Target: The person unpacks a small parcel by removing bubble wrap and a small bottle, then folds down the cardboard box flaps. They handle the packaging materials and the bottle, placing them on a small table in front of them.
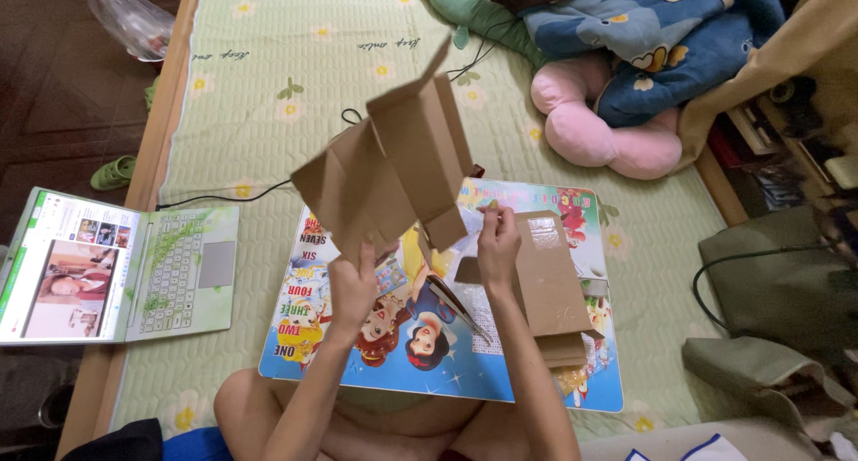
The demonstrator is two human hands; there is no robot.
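Note:
My left hand (353, 287) grips the lower edge of an unfolded brown cardboard box (393, 171) and holds it up in the air above a colourful cartoon play mat (357, 354). My right hand (498, 242) pinches a piece of clear tape or plastic next to the raised box's lower flap. Under my right forearm, a second flattened brown cardboard piece (554, 287) with a strip of clear tape lies on the mat. My bare knees show at the bottom edge.
An open laptop (116, 264) sits at the left edge of the green quilted mattress (268, 95), with a black cable (232, 196) running toward the box. A pink cushion (594, 135) and blue blankets (652, 41) lie at top right. Grey bags (778, 291) are on the right.

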